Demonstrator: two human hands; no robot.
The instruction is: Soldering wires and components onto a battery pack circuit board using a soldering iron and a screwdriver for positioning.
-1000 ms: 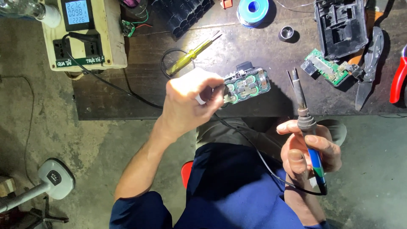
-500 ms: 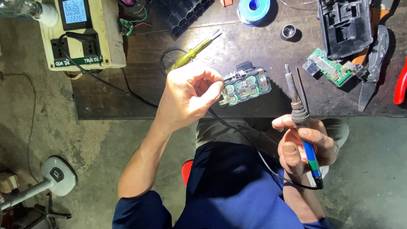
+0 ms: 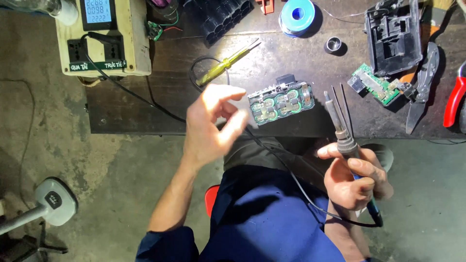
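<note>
The soldering iron (image 3: 345, 140) stands tip-up at lower right of the frame, gripped round its handle by the right hand (image 3: 357, 177); the battery pack (image 3: 281, 102) lies on the dark bench (image 3: 145, 104) at centre, just right of the left hand (image 3: 211, 126), which hovers with fingers loosely spread, holding nothing; a yellow screwdriver (image 3: 228, 62) lies above.

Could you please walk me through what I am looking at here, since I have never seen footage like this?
The picture comes from a camera on a person's head, looking down at their own two hands and lap. The right hand holds a soldering iron, tip pointing up. The left hand is raised, open and empty, a little blurred. On the dark workbench lie a battery pack with exposed cells, a yellow screwdriver, a blue spool, a green circuit board, a black plastic housing and red-handled pliers. A socket box with a meter sits at the left.
</note>
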